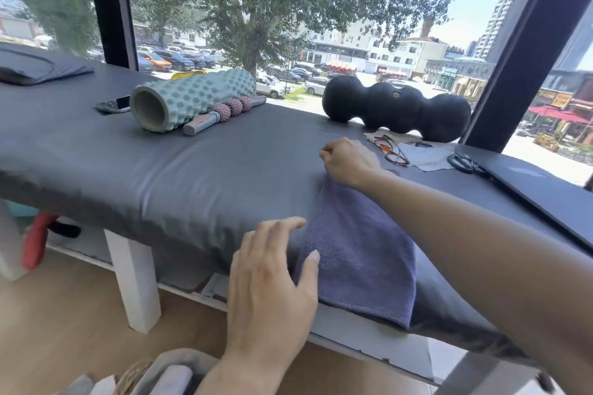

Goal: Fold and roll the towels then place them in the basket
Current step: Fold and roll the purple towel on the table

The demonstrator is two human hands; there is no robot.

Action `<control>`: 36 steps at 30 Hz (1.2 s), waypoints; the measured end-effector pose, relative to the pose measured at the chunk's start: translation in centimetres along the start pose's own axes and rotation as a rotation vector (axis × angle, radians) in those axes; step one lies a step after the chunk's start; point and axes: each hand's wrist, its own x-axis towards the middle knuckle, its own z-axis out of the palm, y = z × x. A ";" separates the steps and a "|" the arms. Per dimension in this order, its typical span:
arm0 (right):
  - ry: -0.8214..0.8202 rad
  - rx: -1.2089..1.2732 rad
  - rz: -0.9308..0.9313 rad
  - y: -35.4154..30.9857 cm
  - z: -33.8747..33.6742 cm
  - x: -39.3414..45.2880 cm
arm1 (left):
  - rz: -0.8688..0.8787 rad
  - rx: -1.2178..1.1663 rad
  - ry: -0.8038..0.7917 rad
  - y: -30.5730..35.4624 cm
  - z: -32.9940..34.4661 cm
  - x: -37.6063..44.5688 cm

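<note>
The towel (359, 253) lies on the table (192, 170) before me; roller (189, 102) far left, glasses (393, 149) right, basket (134, 375) below.

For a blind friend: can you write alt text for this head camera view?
A person's hands spread a purple towel on a grey padded table: right hand pinches the far edge, left hand lies open beside it.
</note>
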 end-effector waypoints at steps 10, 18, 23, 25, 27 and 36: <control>-0.340 -0.059 -0.191 2.3 2.6 -0.9 | 0.267 0.276 -0.372 0.5 4.6 -0.2; -0.443 -0.115 -0.131 4.0 3.6 2.1 | 0.273 0.318 -0.400 0.5 4.8 -0.4; -0.421 -0.073 -0.078 3.7 3.3 1.8 | 0.287 0.336 -0.430 0.5 4.9 -0.4; -0.350 -0.014 -0.096 3.7 3.1 1.0 | 0.304 0.371 -0.453 0.3 4.8 -0.4; -0.183 0.081 -0.144 3.7 2.4 -0.2 | 0.327 0.389 -0.449 -0.2 4.9 -0.6; 0.005 0.022 0.261 10.1 -2.5 -3.0 | 0.293 0.382 -0.463 0.2 4.7 -0.4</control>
